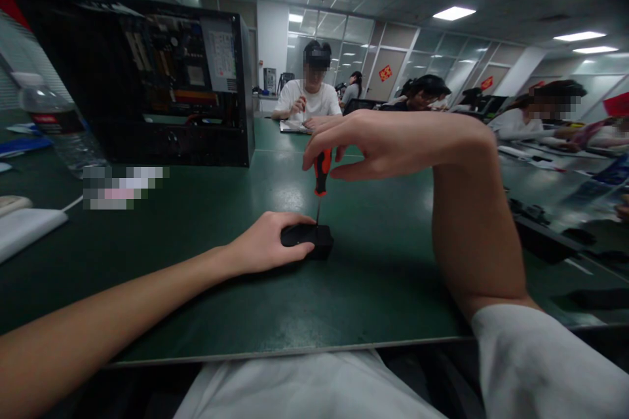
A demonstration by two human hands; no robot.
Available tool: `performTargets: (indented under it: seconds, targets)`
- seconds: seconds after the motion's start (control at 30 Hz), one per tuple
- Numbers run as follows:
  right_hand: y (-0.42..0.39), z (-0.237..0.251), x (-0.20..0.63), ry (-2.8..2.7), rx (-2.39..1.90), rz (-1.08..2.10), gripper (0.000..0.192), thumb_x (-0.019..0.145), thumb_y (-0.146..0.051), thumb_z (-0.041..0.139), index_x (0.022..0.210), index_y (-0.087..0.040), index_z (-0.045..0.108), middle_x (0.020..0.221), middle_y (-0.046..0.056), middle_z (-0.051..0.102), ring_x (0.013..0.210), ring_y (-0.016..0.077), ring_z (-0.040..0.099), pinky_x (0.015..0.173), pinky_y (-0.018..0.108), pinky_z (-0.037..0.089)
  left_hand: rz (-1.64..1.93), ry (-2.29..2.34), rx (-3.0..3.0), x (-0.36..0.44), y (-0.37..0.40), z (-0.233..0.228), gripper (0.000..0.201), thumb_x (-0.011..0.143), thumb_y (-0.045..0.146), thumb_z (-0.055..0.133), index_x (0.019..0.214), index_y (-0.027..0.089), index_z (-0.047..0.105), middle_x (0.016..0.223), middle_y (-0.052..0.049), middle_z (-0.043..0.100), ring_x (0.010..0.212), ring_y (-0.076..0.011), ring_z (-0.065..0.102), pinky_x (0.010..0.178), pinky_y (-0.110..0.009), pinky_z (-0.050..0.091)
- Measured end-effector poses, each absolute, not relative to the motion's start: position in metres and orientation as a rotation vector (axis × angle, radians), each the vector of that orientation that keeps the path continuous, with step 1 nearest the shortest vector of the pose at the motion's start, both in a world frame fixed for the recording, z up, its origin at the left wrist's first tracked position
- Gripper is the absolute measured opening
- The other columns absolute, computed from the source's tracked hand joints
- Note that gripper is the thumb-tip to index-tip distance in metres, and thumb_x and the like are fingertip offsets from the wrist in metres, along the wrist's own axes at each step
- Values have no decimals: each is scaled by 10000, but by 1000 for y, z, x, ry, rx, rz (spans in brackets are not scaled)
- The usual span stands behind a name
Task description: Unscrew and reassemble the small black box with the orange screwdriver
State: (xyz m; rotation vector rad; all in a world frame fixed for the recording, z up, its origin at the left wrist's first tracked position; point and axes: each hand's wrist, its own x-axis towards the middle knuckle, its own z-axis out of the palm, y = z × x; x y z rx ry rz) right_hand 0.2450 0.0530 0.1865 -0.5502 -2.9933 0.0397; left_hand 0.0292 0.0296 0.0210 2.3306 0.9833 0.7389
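A small black box-shaped device lies on the green tabletop. My left hand grips it from the left, the thumb along the near side and the fingers along the far side. Above it, my right hand holds a red and black screwdriver upright by its handle from the top. The screwdriver's shaft points straight down, and its tip meets the top of the black device. Whether a screw sits under the tip is too small to tell.
An open black computer case stands at the back left. Beside it are a plastic bottle and a white object. Across the table a person in a white shirt works with a tool. Dark parts lie at the right.
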Motion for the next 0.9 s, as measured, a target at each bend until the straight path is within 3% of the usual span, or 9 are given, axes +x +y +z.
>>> performTargets:
  seconds: [0.13, 0.33, 0.5, 0.9]
  targets:
    - [53, 186, 245, -2978, -634, 1, 306, 937, -400, 588, 1124, -191, 712, 996, 45, 723, 857, 152, 627, 724, 256, 420, 722, 994, 2339, 29, 29, 22, 427, 852, 346, 703, 1226, 139, 715, 1119, -92, 773, 975, -243, 729, 869, -317, 544]
    - [54, 186, 246, -2985, -598, -14, 283, 927, -315, 576, 1153, -199, 699, 1044, 32, 730, 883, 143, 639, 745, 249, 436, 726, 995, 2327, 28, 30, 20, 451, 842, 347, 708, 1237, 130, 708, 1111, -88, 771, 953, -235, 727, 877, -319, 544]
    - [47, 191, 245, -2996, -647, 1, 232, 930, -331, 580, 1073, -212, 720, 965, 19, 736, 843, 144, 658, 716, 251, 465, 731, 1000, 2343, 29, 29, 21, 482, 799, 332, 742, 1238, 138, 702, 1119, -85, 764, 968, -242, 720, 874, -315, 539]
    - [31, 196, 237, -2948, -730, 143, 287, 937, -434, 563, 1111, -267, 718, 1095, 41, 741, 1011, 191, 664, 873, 291, 529, 723, 962, 2313, 28, 29, 20, 399, 833, 348, 721, 1186, 163, 714, 1013, -50, 764, 890, -217, 711, 807, -304, 525]
